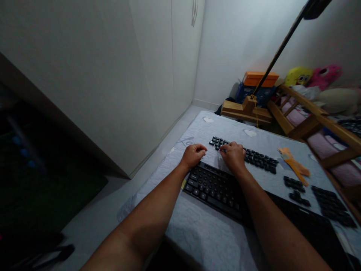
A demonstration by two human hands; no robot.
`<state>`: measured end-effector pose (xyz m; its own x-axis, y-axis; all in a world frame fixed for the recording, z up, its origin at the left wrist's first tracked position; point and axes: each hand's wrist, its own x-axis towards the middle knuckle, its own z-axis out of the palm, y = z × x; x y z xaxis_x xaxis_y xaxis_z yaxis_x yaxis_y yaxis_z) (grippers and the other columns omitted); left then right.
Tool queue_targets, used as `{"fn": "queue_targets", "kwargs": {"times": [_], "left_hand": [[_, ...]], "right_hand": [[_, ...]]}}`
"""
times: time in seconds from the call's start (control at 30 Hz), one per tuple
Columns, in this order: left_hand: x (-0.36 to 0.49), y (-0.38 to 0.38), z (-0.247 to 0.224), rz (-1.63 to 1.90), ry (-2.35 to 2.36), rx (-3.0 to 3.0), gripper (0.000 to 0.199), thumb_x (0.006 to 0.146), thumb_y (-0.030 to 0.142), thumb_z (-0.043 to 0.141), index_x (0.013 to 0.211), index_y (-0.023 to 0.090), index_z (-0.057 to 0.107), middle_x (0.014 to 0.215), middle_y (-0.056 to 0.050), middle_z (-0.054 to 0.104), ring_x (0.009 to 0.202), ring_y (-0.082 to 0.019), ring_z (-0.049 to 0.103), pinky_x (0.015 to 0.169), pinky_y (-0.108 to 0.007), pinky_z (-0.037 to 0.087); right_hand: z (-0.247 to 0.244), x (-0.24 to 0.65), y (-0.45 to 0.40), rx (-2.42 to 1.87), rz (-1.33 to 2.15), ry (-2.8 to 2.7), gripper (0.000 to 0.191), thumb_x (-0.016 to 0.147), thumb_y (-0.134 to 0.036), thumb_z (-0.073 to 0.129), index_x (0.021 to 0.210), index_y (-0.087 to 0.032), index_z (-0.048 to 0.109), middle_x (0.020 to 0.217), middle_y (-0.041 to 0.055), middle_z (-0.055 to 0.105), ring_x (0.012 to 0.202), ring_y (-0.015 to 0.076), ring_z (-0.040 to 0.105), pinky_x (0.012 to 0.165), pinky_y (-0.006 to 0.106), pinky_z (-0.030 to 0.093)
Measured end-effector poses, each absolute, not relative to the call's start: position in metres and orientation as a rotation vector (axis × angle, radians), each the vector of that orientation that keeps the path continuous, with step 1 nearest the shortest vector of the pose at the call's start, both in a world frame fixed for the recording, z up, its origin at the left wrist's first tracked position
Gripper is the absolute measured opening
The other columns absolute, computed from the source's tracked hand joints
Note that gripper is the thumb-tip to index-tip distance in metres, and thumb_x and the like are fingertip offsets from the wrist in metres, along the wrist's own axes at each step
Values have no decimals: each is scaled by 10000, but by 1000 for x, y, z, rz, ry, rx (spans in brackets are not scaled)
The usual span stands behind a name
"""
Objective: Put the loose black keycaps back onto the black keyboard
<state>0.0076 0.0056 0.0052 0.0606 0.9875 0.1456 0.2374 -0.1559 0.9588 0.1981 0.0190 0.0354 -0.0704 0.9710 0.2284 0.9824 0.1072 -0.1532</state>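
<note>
A black keyboard [214,188] lies on the patterned cloth [194,226]; many key positions at its left end show no keycaps, while several keycaps sit along its near edge. My left hand [194,155] rests by the keyboard's far left corner with its fingers curled; what it holds, if anything, is hidden. Beyond the keyboard, my right hand [233,154] reaches among loose black keycaps [261,160] laid in rows, its fingertips pinched together near them. Whatever is between those fingertips is too small to make out.
An orange-handled brush [295,169] lies on an orange cloth at the right. More loose keycaps [332,205] are grouped near it. A wooden stand [245,109] with a slanted dark pole is past the table's far edge, and a wooden bed rail [307,105] runs along the right.
</note>
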Motion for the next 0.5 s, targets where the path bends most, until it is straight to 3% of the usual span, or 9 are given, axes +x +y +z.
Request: {"fn": "queue_targets", "kwargs": {"times": [0.5], "left_hand": [[8, 6, 4, 1183, 1264, 1496, 178, 724, 181, 592, 819, 126, 733, 687, -14, 684, 640, -116, 597, 644, -220, 464]], "right_hand": [[23, 193, 49, -1891, -129, -2108, 166, 825, -263, 627, 943, -224, 737, 1041, 123, 588, 1009, 297, 433, 825, 419, 318]]}}
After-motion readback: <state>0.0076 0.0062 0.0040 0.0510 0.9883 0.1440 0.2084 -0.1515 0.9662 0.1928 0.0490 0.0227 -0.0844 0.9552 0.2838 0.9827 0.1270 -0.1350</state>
